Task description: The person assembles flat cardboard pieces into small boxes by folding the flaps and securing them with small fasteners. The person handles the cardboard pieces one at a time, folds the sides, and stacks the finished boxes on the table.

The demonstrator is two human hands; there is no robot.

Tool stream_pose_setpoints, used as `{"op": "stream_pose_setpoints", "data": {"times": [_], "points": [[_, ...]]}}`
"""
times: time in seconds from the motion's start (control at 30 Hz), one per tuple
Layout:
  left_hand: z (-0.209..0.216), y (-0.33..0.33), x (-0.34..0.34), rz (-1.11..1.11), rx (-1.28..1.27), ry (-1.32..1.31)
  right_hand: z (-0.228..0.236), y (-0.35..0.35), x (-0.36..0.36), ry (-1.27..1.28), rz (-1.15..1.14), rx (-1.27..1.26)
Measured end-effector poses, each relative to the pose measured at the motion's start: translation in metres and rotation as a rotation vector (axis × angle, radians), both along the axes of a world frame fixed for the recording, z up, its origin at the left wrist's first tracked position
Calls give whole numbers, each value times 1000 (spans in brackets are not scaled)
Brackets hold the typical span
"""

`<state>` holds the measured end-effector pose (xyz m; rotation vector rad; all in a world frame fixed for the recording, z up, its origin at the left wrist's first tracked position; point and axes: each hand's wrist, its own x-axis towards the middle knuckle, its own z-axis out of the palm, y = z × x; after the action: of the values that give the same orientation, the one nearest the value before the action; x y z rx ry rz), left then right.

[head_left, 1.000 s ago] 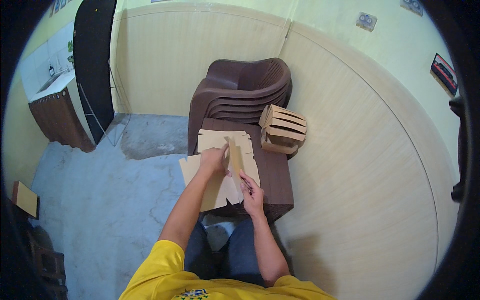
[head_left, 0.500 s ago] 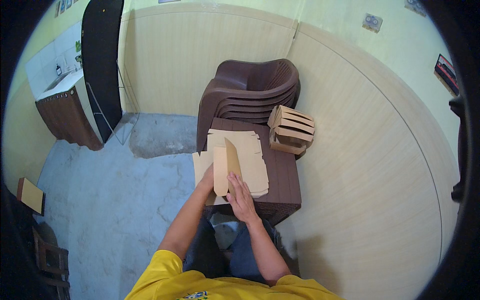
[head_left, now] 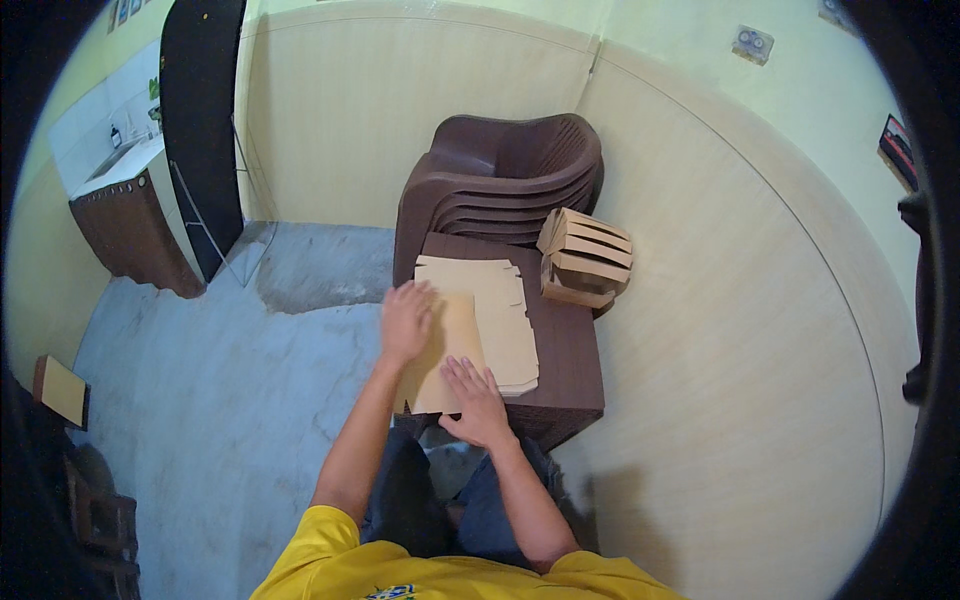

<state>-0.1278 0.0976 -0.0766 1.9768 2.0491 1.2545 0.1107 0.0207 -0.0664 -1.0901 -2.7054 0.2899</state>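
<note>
Tan cardboard, bent into a flap-edged blank (head_left: pixel 450 350), lies at the near left of a pile of flat die-cut sheets (head_left: pixel 510 325) on the brown desk (head_left: pixel 568 355). Its near end comes close to the front edge. The right grip (head_left: pixel 480 405) rests palm down on the blank's lower right part, fingers straight and slightly spread, clasping nothing. The left grip (head_left: pixel 406 318) is over the upper left side with fingers extended (they are blurred, so I cannot tell whether they touch); nothing appears pinched there.

Uneven pressure could crease the board off its line, since the two hands sit at different heights along it. A sideways push might also skid the loose sheets beneath. A wide sweep rightward could knock the slatted cardboard boxes (head_left: pixel 588 255), which stand beside the pile near the stacked plastic armchairs (head_left: pixel 500 185).
</note>
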Motion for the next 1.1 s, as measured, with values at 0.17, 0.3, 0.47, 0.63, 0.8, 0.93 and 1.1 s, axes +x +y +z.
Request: {"op": "stream_pose_setpoints", "data": {"times": [0.17, 0.3, 0.47, 0.63, 0.8, 0.93, 1.1], "points": [[-8, -14, 53, -60, -394, 340, -6, 18, 10, 280, -8, -188], [-17, -15, 53, -73, -345, 383, -2, 42, 37, 643, -416, -361], [-17, -13, 50, -94, -364, 382, -5, 79, 24, 402, -303, 1], [-14, -14, 50, -104, -353, 396, -11, 146, -16, 413, -413, 114], [-11, -15, 51, -92, -370, 406, -8, 176, -30, 361, -525, -31], [-11, -15, 54, -74, -384, 366, -8, 141, -20, 305, -500, 13], [-14, -13, 54, -62, -401, 369, -1, 62, 18, 208, -435, -67]]}}
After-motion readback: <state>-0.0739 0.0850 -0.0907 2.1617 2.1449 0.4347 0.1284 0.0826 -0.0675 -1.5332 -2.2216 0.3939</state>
